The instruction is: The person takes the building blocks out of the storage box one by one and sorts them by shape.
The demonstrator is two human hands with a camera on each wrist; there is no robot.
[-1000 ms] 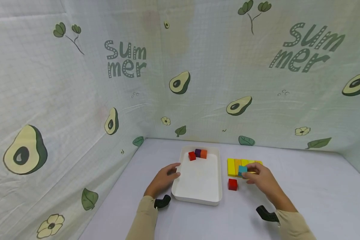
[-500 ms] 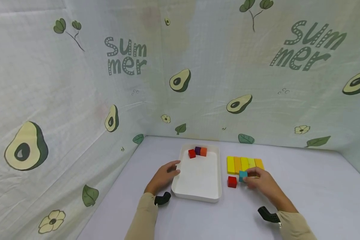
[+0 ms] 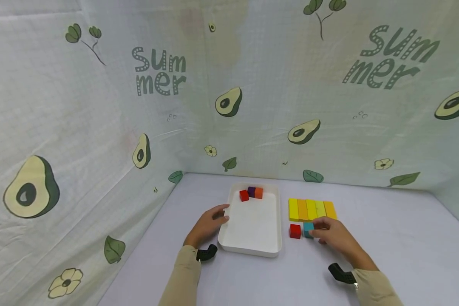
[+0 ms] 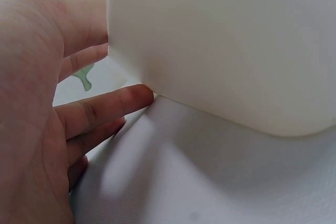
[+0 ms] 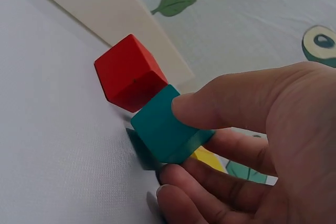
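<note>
**Teal cube pinched beside red cube, tray steadied**

The right hand [image 3: 330, 231] had thumb and fingers [image 5: 220, 106] pinching the teal cube [image 5: 168, 127], thumb on its top face, other fingers curled under and behind. The cube sat low by the bench [image 3: 386, 238], touching or nearly touching the red cube [image 5: 128, 72], w/ the row of yellow and orange bars [image 3: 311, 209] just beyond. In the wrist view it looked tilted, one corner down; whether it rested flat couldn't be told.

The left hand [image 3: 208, 225] had fingers [image 4: 105, 106] relaxed, slightly spread, one tip touching the white tray [image 3: 252, 250] at its near left corner, thumb on the wall above. Three small cubes, red, purple, orange [image 3: 251, 193], lay at the tray's far end.

Risks, as a judgement: the teal cube could knock the red one out of line if pushed sideways, since they sat so close; a tilted release could let it roll; a nudge from the knuckles might shift the bars.

Hidden: the right palm covered the teal cube's far side and part of the bars; the tray's inside didn't show in the left wrist view.
</note>
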